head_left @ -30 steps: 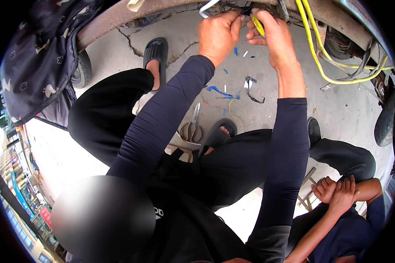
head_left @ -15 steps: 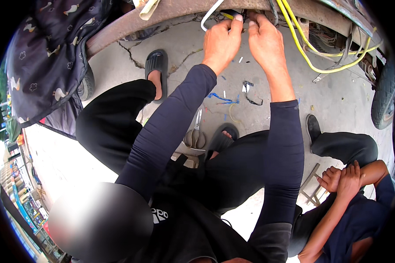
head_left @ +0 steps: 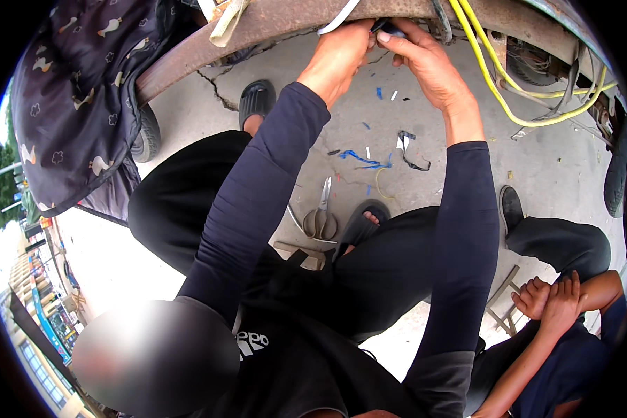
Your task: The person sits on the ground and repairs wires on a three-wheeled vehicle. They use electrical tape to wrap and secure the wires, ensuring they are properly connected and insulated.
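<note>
Hands meet under a rusty metal beam (head_left: 188, 49): the left hand (head_left: 338, 59) is curled, its fingers closed near a white strap (head_left: 338, 17), while the right hand (head_left: 425, 63) pinches a small dark part (head_left: 390, 29) between thumb and fingertips. Yellow cables (head_left: 494, 76) hang just beside the right hand. Scissors (head_left: 322, 216) and blue wire scraps (head_left: 359, 157) lie on the concrete ground (head_left: 550, 160) below.

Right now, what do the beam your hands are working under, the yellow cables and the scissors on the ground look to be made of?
The beam looks like steel, rusted: brown, rough, flaking surface. The yellow cables seem plastic-sheathed wire: smooth, glossy, bending in loose curves. The scissors look like bare metal throughout, grey blades with a dull shine; the loop handles look the same, though they are too small to be sure.
</note>
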Action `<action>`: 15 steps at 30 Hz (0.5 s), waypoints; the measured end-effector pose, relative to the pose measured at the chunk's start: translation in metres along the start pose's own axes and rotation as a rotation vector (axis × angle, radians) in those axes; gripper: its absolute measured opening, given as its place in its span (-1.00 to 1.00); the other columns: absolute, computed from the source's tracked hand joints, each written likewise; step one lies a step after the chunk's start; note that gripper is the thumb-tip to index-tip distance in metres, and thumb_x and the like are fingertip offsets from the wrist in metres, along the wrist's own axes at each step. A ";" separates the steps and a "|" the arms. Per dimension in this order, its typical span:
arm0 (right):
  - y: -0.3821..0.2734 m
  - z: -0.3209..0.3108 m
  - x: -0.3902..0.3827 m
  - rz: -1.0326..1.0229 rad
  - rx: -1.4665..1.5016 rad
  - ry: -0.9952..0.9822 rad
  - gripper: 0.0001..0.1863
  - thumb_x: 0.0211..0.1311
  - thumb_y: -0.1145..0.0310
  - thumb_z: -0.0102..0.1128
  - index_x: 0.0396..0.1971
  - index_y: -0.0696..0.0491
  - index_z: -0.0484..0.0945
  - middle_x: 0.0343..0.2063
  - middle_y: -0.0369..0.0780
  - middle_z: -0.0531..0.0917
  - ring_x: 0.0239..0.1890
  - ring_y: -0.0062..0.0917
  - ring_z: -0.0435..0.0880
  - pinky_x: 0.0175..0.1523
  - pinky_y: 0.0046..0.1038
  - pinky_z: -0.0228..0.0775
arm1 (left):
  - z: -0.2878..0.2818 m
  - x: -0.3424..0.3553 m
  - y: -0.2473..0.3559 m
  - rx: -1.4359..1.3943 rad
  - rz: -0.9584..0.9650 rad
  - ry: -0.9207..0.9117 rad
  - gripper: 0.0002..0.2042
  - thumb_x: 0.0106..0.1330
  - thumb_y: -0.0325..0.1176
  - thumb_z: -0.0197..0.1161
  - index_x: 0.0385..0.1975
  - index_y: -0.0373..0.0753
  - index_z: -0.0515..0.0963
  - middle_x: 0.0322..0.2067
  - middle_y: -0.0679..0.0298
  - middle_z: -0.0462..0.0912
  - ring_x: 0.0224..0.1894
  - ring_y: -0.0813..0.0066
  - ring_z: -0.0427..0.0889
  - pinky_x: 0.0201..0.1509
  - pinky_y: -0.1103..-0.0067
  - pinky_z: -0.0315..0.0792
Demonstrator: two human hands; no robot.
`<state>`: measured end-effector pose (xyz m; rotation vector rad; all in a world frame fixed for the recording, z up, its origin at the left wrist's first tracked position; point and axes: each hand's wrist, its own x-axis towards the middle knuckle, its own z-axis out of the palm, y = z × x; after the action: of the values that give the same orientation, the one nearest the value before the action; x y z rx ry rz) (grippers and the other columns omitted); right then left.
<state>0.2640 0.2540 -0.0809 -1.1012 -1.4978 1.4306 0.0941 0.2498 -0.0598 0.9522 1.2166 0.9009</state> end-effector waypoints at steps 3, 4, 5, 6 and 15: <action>-0.001 -0.009 0.004 0.015 0.217 -0.112 -0.41 0.37 0.00 0.27 0.24 0.06 0.50 0.00 -0.38 0.59 -0.08 -0.70 0.47 -0.12 -0.52 0.27 | -0.011 0.002 -0.002 -0.036 0.032 -0.042 -0.71 0.43 -0.10 0.14 -0.43 -0.18 0.47 -0.53 0.44 0.32 -0.57 0.63 0.16 -0.51 0.54 0.06; -0.003 -0.005 0.003 0.010 0.160 -0.064 -0.43 0.34 -0.01 0.29 0.18 0.07 0.52 -0.10 -0.38 0.60 -0.16 -0.73 0.47 -0.19 -0.58 0.26 | -0.012 -0.001 -0.004 0.027 0.063 -0.028 -0.68 0.43 -0.04 0.18 -0.31 -0.21 0.57 -0.47 0.40 0.47 -0.56 0.64 0.19 -0.49 0.56 0.11; -0.003 -0.005 0.004 0.014 0.098 -0.051 -0.43 0.34 -0.01 0.29 0.17 0.08 0.53 -0.14 -0.37 0.61 -0.20 -0.73 0.47 -0.23 -0.60 0.25 | -0.013 0.002 -0.007 0.067 0.089 -0.033 -0.67 0.43 -0.03 0.18 -0.25 -0.22 0.59 -0.42 0.38 0.52 -0.54 0.63 0.25 -0.46 0.55 0.17; -0.002 -0.005 0.005 0.019 0.036 -0.039 -0.43 0.33 -0.01 0.30 0.15 0.09 0.53 -0.18 -0.37 0.62 -0.24 -0.74 0.48 -0.27 -0.61 0.24 | -0.015 0.005 -0.012 0.107 0.115 -0.038 -0.65 0.44 -0.02 0.18 -0.18 -0.23 0.62 -0.38 0.35 0.58 -0.52 0.62 0.31 -0.44 0.54 0.23; 0.006 -0.010 0.014 0.040 0.019 0.026 -0.52 0.31 0.01 0.25 0.01 0.10 0.59 -0.28 -0.27 0.70 -0.46 -0.68 0.54 -0.46 -0.62 0.26 | -0.017 0.035 -0.040 0.304 0.671 0.054 -0.65 0.50 -0.11 0.15 -0.15 -0.32 0.66 -0.37 0.25 0.73 -0.36 0.40 0.66 -0.26 0.44 0.52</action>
<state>0.2693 0.2706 -0.0868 -1.1391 -1.4487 1.4496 0.0841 0.2700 -0.1108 1.6444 1.1070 1.2868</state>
